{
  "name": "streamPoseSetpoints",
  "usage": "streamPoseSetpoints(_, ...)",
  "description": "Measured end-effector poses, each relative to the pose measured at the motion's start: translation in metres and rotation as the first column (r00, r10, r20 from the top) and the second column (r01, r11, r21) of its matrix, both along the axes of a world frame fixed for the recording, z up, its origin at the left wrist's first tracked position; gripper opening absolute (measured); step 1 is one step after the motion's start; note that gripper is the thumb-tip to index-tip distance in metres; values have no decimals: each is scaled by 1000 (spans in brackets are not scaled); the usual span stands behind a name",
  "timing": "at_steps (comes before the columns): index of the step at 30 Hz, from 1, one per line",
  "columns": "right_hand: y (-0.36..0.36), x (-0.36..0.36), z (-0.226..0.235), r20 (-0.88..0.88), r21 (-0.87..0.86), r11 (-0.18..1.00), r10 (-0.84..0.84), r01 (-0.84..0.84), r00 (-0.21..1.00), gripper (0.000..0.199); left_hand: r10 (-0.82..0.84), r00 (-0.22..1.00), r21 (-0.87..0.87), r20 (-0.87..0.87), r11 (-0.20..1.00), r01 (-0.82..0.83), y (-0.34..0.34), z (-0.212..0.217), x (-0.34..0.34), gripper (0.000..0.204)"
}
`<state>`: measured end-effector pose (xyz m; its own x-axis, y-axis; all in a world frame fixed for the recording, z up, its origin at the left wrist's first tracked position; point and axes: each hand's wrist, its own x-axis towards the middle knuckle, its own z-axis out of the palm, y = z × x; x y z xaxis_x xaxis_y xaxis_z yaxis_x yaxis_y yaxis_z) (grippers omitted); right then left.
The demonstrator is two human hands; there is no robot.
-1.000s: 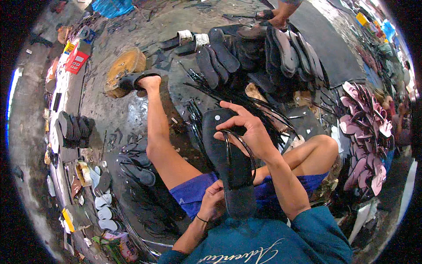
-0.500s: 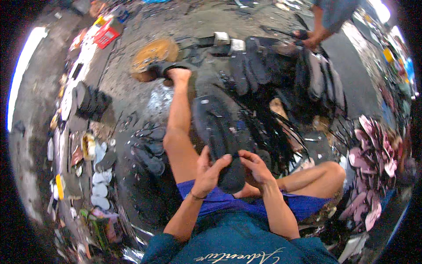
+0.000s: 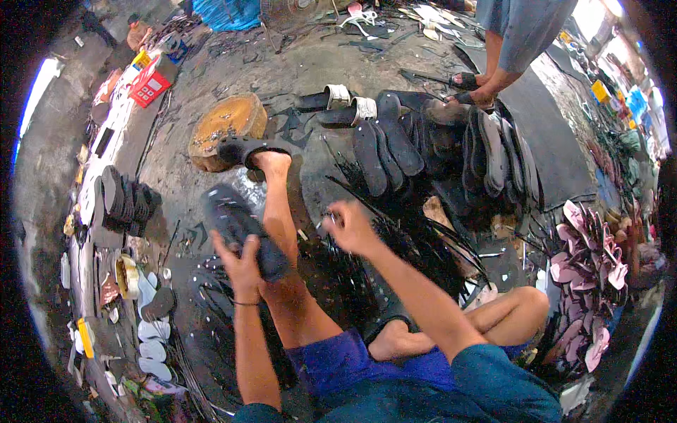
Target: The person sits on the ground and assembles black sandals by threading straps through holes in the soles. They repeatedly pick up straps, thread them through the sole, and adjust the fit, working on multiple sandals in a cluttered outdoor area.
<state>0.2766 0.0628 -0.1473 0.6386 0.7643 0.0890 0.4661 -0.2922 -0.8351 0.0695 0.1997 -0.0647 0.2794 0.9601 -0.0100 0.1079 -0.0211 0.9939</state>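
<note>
A black sandal sole (image 3: 248, 229) is gripped in my left hand (image 3: 243, 271), tilted over my outstretched shin. Its far end is smeared by motion. My right hand (image 3: 350, 227) is raised apart from it, to the right, with fingers curled together. Something small and dark shows at those fingertips, too blurred to name. Below the right hand, thin black strips (image 3: 395, 247) lie in a heap on the floor. Beyond them, several black soles (image 3: 391, 151) are laid in an overlapping row. Two black sandals with white straps (image 3: 365, 109) rest beside that row.
A round wooden block (image 3: 229, 123) stands by my left foot. Another person's sandalled feet (image 3: 483, 88) are at the far right. Stacked black soles (image 3: 123, 201) and a red crate (image 3: 149, 83) line the left side. Pink sandal pieces (image 3: 578, 254) pile up on the right.
Both hands were together on the sole at the middle. My left hand has carried it left; my right hand has come off it and moved up and left. The view has shifted too.
</note>
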Motion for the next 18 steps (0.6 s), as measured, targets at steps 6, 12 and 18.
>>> streamPoseSetpoints(6, 8, 143, -79, 507, -315, 812, -294, 492, 810, 73, 170, 448, 295, -878, 928, 226, 99, -33, -40, 92)
streamPoseSetpoints(12, -17, 33, 6, -612, -111, 972, 99, -209, 785, 53, -181, 977, -105, 114, 975, 193, 12, -8, 1, 73)
streamPoseSetpoints(18, -72, 11, -17, -282, -377, 918, 17, -127, 959, 32, -142, 960, -83, -243, 989, 126, -65, 29, -56, 64)
